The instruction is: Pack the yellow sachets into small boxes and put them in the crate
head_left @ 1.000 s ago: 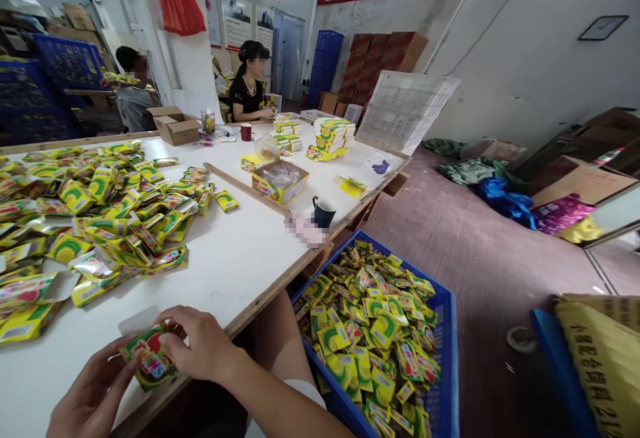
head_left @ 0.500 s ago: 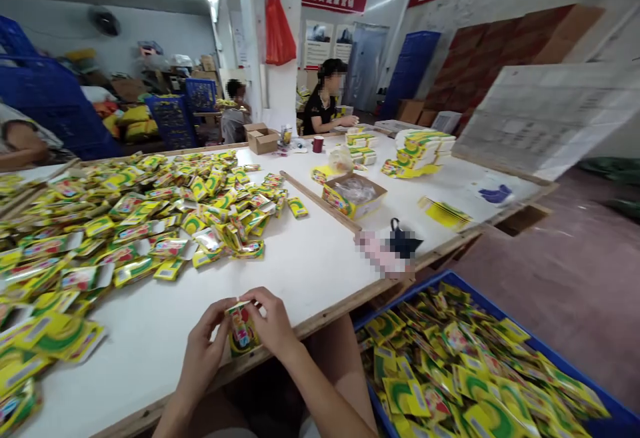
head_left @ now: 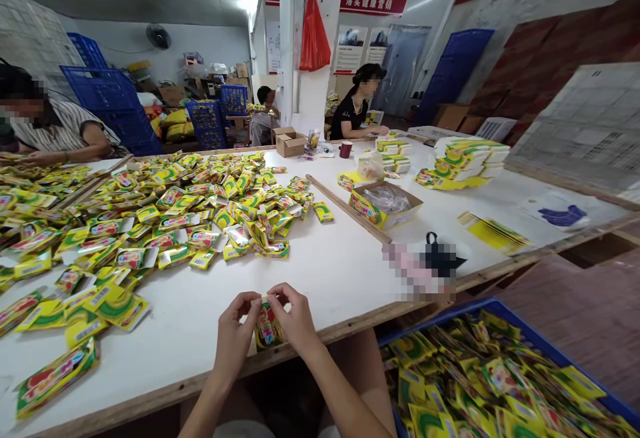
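Box (head_left: 268,328), pinched at its top by left hand (head_left: 234,331) and right hand (head_left: 296,318), looks nearly closed; several piled boxes (head_left: 131,258) gape.

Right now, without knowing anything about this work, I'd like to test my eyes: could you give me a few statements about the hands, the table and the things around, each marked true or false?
1. The left hand and the right hand both grip the same small printed box. True.
2. The red plastic bag lies on the table. False: it hangs against the white pillar.
3. The blue crate beside the table holds many yellow packets. True.
4. The open carton with a clear plastic bag inside stands on the floor. False: it stands on the table.
5. A red cup stands on the table. True.
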### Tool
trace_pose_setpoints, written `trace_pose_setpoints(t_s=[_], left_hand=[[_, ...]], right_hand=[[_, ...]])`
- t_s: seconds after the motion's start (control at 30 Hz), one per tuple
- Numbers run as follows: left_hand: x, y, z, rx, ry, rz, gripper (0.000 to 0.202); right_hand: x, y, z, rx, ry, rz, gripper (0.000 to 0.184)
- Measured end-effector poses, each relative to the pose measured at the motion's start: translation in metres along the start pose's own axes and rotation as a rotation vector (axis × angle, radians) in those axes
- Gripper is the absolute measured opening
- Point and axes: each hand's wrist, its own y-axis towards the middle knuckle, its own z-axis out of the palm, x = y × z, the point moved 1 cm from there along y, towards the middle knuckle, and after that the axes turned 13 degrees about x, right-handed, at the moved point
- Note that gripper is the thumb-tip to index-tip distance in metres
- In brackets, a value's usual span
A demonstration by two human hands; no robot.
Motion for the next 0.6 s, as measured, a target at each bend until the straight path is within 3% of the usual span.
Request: trace_pose_setpoints(t_s=[0.27,0.37,0.47,0.6], left_hand=[[0.01,-0.012,-0.005,0.106,0.0,0.083,0.02],[0.006,-0.013,-0.003,0.168,0.013,0.073,0.023],[0.005,-0.004,-0.003,0.2,0.07,0.064,0.031],[0.015,0.035,-0.018,0.069,0.173,0.059,0.053]], right_hand=[[-0.006,-0.012,0.004,0.06,0.013,-0.07,0.015],[0.0,-0.021,-0.002,-0.014,-0.028,-0.094,0.016],[0.005,-0.049,-0.043,-0.199,-0.138,-0.053,0.02],[-0.006,-0.138,-0.144,-0.375,-0.388,0.19,0.028]])
